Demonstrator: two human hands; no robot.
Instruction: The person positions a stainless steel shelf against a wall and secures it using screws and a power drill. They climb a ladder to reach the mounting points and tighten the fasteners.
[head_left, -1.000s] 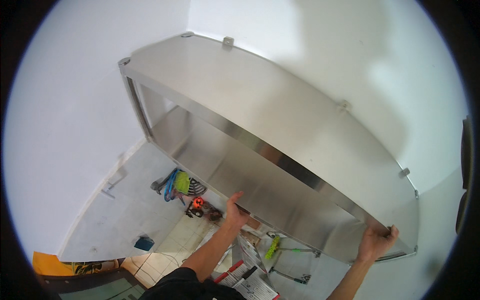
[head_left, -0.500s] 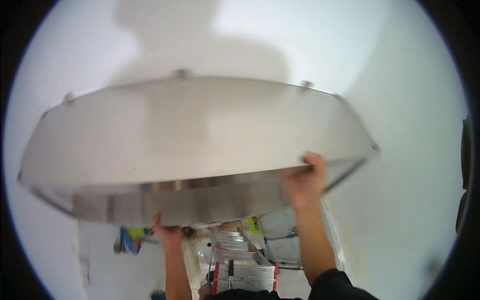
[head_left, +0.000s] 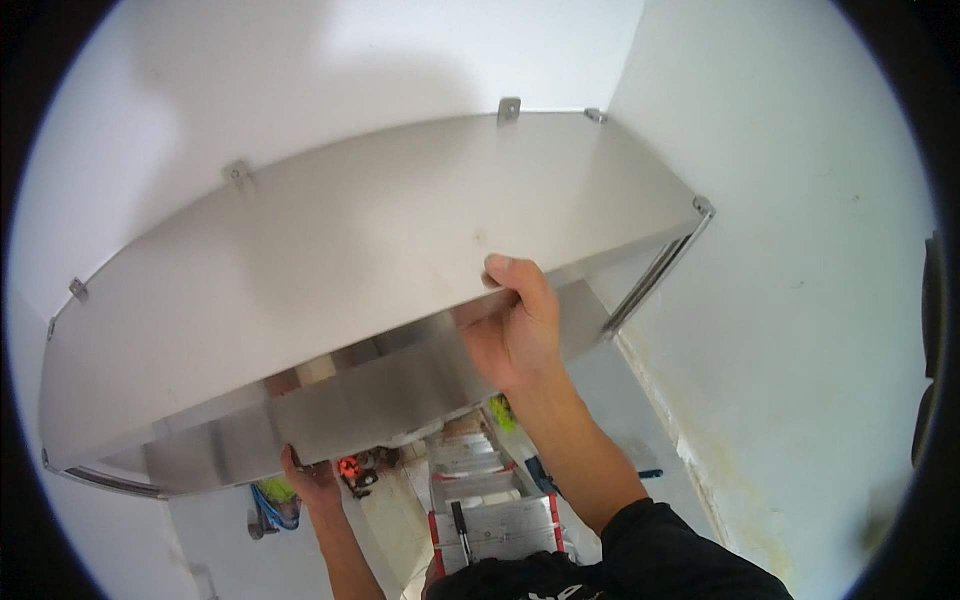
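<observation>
A long, open-fronted stainless steel shelf unit (head_left: pixel 370 210) stretches across the view against the white wall. Small metal brackets (head_left: pixel 508 110) line its rear top edge, and chrome posts (head_left: pixel 650 275) join the two levels at the ends. My right hand (head_left: pixel 515 320) grips the front edge of the top panel right of middle, thumb on top. Lower and further left, my left hand (head_left: pixel 313 475) holds the front edge of the bottom panel, its fingers partly hidden. A shadow falls on the wall and top panel.
An aluminium stepladder (head_left: pixel 495 520) with red trim and a black-handled tool (head_left: pixel 460 525) on it stands below me. On the floor lie an orange-and-black object (head_left: pixel 352 470), a blue and green bundle (head_left: pixel 280 500) and a bright green item (head_left: pixel 500 410). The right wall (head_left: pixel 800 300) has yellowish stains low down.
The view has swung round, so the unit now rises toward the right. My right hand has moved from near the unit's right end toward its middle. My left hand still holds the lower edge.
</observation>
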